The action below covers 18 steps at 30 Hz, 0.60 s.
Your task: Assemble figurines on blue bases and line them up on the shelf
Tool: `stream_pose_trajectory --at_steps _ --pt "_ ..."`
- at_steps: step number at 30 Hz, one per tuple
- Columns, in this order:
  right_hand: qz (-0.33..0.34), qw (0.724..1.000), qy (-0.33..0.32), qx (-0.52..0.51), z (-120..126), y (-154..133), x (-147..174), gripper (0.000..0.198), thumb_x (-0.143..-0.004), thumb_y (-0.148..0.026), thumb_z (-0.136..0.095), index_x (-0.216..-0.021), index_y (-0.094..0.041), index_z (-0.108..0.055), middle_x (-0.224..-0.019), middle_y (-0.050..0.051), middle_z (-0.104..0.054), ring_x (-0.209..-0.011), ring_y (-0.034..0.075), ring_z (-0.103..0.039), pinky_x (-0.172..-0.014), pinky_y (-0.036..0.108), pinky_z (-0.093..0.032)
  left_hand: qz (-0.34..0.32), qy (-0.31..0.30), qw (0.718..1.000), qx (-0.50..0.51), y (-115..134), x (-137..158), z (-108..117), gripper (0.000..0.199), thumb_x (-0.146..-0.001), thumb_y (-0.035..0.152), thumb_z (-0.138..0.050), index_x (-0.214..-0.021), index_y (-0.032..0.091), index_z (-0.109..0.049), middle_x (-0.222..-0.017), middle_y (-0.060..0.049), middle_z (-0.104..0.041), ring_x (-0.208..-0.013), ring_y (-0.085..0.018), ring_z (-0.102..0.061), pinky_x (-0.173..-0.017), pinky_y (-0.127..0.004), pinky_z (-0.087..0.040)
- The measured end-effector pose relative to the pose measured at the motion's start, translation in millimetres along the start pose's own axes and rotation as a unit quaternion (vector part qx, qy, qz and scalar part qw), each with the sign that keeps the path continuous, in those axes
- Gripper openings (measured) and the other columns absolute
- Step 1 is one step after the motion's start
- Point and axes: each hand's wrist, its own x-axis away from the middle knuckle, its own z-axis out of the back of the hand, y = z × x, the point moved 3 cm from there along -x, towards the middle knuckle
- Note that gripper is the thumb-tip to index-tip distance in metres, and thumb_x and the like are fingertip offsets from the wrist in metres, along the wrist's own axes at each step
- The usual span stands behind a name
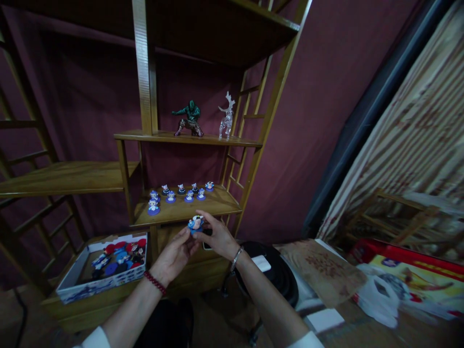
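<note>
A small blue-and-white figurine (pixel 195 224) is held between both hands, in front of the lower shelf's edge. My left hand (pixel 180 249) grips it from the lower left with its fingertips. From the right, my right hand (pixel 217 235) pinches it between thumb and fingers. Behind them, several similar figurines stand in loose rows on the lower shelf (pixel 217 205), among them a white one on a purple base (pixel 153 207) at the left and a blue one (pixel 209 185) at the back right.
An open box (pixel 105 285) with several more figurines sits at lower left. A green-and-brown crouching statue (pixel 190 118) and a clear deer (pixel 226 118) occupy the shelf above. At right are a round black stool (pixel 271 275), a plastic bag (pixel 379 299) and a red-yellow carton (pixel 416 278).
</note>
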Motion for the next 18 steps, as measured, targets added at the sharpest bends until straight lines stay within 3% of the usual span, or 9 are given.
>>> stream_pose_trajectory --at_steps 10,18 --pt "-0.026 0.999 0.033 -0.033 15 19 -1 0.059 -0.067 -0.03 -0.063 -0.121 -0.023 -0.039 -0.1 0.002 -0.061 -0.09 0.014 -0.058 -0.084 0.033 -0.044 -0.007 0.016 1.0 0.015 -9 -24 -9 0.007 -0.071 0.008 -0.059 -0.076 0.012 -0.062 -0.083 -0.004 -0.063 -0.075 -0.01 -0.058 -0.075 -0.024 -0.046" --pt "-0.055 0.994 0.073 -0.064 33 47 -11 0.057 -0.065 -0.027 -0.064 -0.117 -0.021 -0.042 -0.096 0.004 -0.062 -0.084 0.014 -0.06 -0.079 0.031 -0.048 0.001 -0.005 0.999 -0.036 -10 -47 -21 0.006 -0.072 0.01 -0.058 -0.077 0.011 -0.061 -0.084 -0.007 -0.063 -0.077 -0.012 -0.059 -0.078 -0.026 -0.045"
